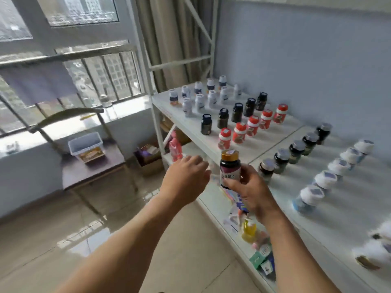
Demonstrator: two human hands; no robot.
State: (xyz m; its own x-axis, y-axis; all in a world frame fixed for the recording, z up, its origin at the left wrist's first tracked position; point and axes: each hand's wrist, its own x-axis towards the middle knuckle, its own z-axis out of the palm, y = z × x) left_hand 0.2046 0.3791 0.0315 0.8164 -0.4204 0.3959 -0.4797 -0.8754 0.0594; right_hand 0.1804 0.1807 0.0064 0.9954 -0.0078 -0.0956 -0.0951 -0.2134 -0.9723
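R hand point(251, 191) grips the bottle point(230, 166) low on its body; thumb and fingers curled round the label, clamped on it; bottle is dark w/ a gold cap, upright, held in the air at the front edge of the shelf point(349, 212), not resting on it; label faces the camera.

L hand point(186, 176) is just left of the bottle, back of hand up; fingers loosely bent and a bit apart, holding nothing; tips blurred, so can't tell if they touch the bottle; looks like a small gap.

Top board of the shelf carries rows of stock, all upright; white bottles point(200, 101) at the far left end; dark bottles point(237, 112) in a slanted row next to them; red bottles point(251, 125) in a parallel row nearer the camera; nearest red one stands just behind the held bottle's cap. On the next board to the right: jars point(296, 150) w/ dark bodies in a row, front one just beside R hand; white-cap tubs point(338, 168) in a row further right, well apart from both hands.

Lower board, under the hands: mixed small packs, a yellow bottle point(248, 230), pink bottle point(175, 145) at the far end.

Left of frame: low table w/ a clear bin point(85, 145); carton point(148, 157) on the floor by the shelf leg; window point(101, 77) w/ bars behind.
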